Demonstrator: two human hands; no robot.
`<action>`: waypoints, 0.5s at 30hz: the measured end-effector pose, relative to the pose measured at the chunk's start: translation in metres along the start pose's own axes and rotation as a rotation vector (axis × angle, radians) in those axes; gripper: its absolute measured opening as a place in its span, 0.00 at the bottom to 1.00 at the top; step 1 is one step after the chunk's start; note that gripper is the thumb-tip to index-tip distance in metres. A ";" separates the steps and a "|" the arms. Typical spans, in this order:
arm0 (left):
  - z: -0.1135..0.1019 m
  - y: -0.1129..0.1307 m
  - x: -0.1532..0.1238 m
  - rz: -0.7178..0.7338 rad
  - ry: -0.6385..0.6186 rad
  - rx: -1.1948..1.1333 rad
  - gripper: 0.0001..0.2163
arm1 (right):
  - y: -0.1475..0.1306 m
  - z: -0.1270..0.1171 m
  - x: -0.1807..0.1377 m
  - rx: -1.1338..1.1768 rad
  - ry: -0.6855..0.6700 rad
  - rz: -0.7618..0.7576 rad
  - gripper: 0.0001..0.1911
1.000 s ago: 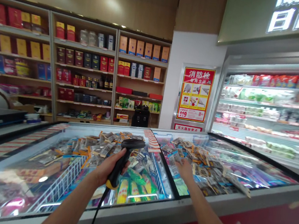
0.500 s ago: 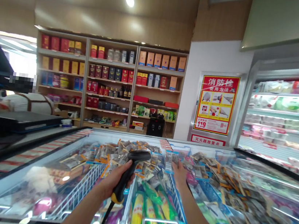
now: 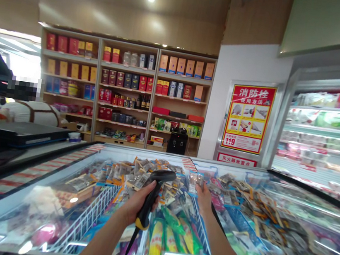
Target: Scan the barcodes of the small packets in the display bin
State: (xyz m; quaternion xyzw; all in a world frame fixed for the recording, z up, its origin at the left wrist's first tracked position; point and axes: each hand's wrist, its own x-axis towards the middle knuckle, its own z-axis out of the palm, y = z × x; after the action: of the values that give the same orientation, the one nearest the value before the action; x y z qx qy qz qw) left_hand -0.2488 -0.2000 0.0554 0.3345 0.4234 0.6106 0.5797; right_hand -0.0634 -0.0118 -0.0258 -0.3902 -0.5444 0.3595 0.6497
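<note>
A black and yellow barcode scanner (image 3: pixel 149 200) with a cable hanging down is gripped by my left hand (image 3: pixel 139 203), its head turned to the right. My right hand (image 3: pixel 204 199) pinches a small clear-and-blue snack packet (image 3: pixel 195 182), held a short way right of the scanner head. Both hands are over the glass top of a chest freezer (image 3: pixel 160 154). Many similar packets (image 3: pixel 144 167) with orange edges lie in a heap beyond the scanner. Below my hands, green and yellow corn-shaped packs (image 3: pixel 171 238) show in a white wire basket (image 3: pixel 92 213).
More packets (image 3: pixel 273 224) are spread over the right side of the freezer. At the left stands a counter with a flat black device (image 3: pixel 29 134). Behind are shelves of boxed goods (image 3: pixel 126 80), a red wall poster (image 3: pixel 249 118) and a lit refrigerated display (image 3: pixel 325 139).
The scanner and my left hand have shifted slightly right, nearer the packet in my right hand. My right hand has barely moved. The camera view has shifted a little.
</note>
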 end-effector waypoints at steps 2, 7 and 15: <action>0.006 0.000 -0.001 0.008 -0.020 -0.006 0.14 | 0.001 0.000 0.000 -0.037 0.014 0.002 0.22; 0.009 -0.002 -0.004 0.006 -0.024 -0.006 0.15 | 0.002 0.001 0.001 -0.056 0.010 -0.023 0.21; 0.003 0.003 -0.011 0.010 0.024 0.016 0.16 | 0.002 0.001 -0.001 0.001 -0.003 -0.027 0.24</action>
State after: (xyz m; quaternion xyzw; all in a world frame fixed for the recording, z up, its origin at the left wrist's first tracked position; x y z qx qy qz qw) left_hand -0.2464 -0.2100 0.0608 0.3339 0.4337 0.6142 0.5685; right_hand -0.0644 -0.0116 -0.0283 -0.3819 -0.5503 0.3516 0.6539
